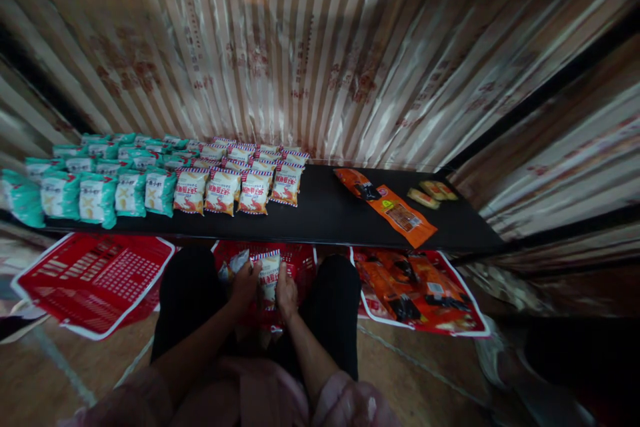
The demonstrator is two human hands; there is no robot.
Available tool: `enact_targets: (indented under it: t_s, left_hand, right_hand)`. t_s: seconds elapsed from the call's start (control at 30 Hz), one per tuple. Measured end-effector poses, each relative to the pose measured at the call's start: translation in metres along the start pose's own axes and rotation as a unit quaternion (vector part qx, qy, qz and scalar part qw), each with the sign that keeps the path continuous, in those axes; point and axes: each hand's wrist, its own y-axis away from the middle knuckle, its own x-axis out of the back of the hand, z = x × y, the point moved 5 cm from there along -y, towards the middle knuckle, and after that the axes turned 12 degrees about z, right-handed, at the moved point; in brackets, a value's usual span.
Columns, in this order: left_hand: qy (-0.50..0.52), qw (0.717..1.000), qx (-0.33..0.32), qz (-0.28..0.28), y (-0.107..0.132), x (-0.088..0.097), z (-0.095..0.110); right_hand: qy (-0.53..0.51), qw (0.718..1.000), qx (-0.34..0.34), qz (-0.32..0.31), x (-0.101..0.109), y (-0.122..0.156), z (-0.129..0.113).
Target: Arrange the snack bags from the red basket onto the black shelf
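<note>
Between my knees, above a red basket (305, 260), my right hand (287, 290) grips the right side of a white and orange snack bag (269, 277). My left hand (246, 285) holds the left side of the same bag, its fingers closed. Beside the left hand a shiny bag (235, 263) shows in the basket; whether that hand touches it I cannot tell. On the black shelf (320, 217) ahead, several matching orange and white snack bags (223, 191) stand upright in rows. Teal snack bags (97, 197) stand in rows to their left.
Orange packets (393, 209) and small yellow packs (433, 193) lie on the shelf's right part. A red basket (95, 273) sits at left. Another basket (373, 310) at right holds orange packets. Striped plastic sheeting (280, 47) hangs behind. A shoe (493, 350) shows at right.
</note>
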Motion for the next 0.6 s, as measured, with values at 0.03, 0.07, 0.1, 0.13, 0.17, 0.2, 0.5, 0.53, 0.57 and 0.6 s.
enact_targets:
  t_s: [0.03,0.07,0.1,0.13,0.17,0.2,0.5,0.53,0.57,0.6]
  left_hand:
    - [0.002,1.0,-0.001,0.001,-0.001,0.001,0.002]
    - [0.003,1.0,-0.001,0.002,-0.001,0.001,0.003]
    - [0.003,1.0,-0.001,0.004,-0.002,0.002,0.004]
    - [0.003,1.0,0.0,0.004,-0.002,0.002,0.005]
    - [0.003,1.0,0.001,0.004,-0.002,0.002,0.005]
    - [0.003,1.0,0.003,0.002,-0.001,0.001,0.005]
    - [0.003,0.998,0.021,-0.053,0.015,-0.008,0.012]
    - [0.001,0.998,0.021,-0.055,0.017,-0.007,0.014]
    - [-0.001,0.998,0.019,-0.054,0.019,-0.006,0.015]
    - [0.0,0.998,0.018,-0.056,0.022,-0.006,0.017]
  right_hand:
    - [-0.006,1.0,0.011,-0.005,0.0,0.002,-0.002]
    - [-0.014,1.0,0.023,-0.01,0.0,0.004,-0.003]
    - [-0.023,0.999,0.035,-0.014,-0.001,0.005,-0.004]
    - [-0.029,0.998,0.045,-0.013,-0.001,0.006,-0.004]
    - [-0.03,0.998,0.05,-0.01,-0.001,0.007,-0.004]
    - [-0.025,0.998,0.049,-0.003,-0.002,0.008,-0.002]
    - [0.001,0.999,0.024,0.048,0.005,0.009,0.003]
    - [0.0,0.998,0.024,0.051,0.006,0.009,0.003]
    - [-0.001,0.998,0.025,0.055,0.007,0.01,0.003]
    - [-0.003,0.998,0.027,0.057,0.008,0.01,0.002]
